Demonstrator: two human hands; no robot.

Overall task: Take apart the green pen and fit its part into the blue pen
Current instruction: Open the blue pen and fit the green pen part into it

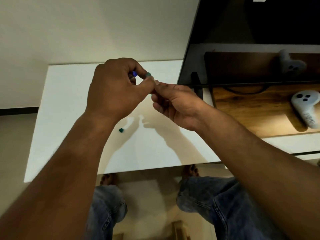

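Observation:
My left hand (114, 89) is raised above the white table (69, 101), fingers curled. A blue pen end (134, 73) shows inside its grip, and a green pen end (148, 74) peeks out between its thumb and forefinger. My right hand (174, 101) meets it from the right, fingertips pinched on the green pen, most of which is hidden by the fingers. A small dark green piece (121, 130) lies loose on the table below the hands.
A dark monitor (259, 23) stands at the right on a wooden desk (242, 111). A white controller (306, 108) lies on that desk. Below the table's near edge are my jeans-clad legs (216, 205) and the floor.

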